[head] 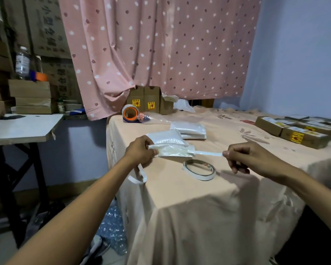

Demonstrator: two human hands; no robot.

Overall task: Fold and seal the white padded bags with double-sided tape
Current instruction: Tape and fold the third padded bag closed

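Padded bag [170,144]: white, glossy, pillow-like, its near edge folded into a flat flap. It lies near the front left corner of the table [180,199], which is draped in a peach cloth with a faint floral print.

Left hand [141,150]: fingers curled, pinching the bag's left end.

Right hand [239,155]: thumb and forefinger clamped on the free end of a narrow white tape strip [208,153], which runs taut from the bag's right edge.

Tape roll [199,169]: thin flat ring, white, lying on the cloth just in front of the strip, between the 2 hands.

A loose white strip [139,175] curls over the table edge below the left hand.

Behind: a stack of bags [189,130], same white material; a packing-tape roll [130,113] with an orange core; brown cartons [151,102] with yellow labels against a pink dotted curtain [161,44]. More labelled boxes [294,132] lie at far right.
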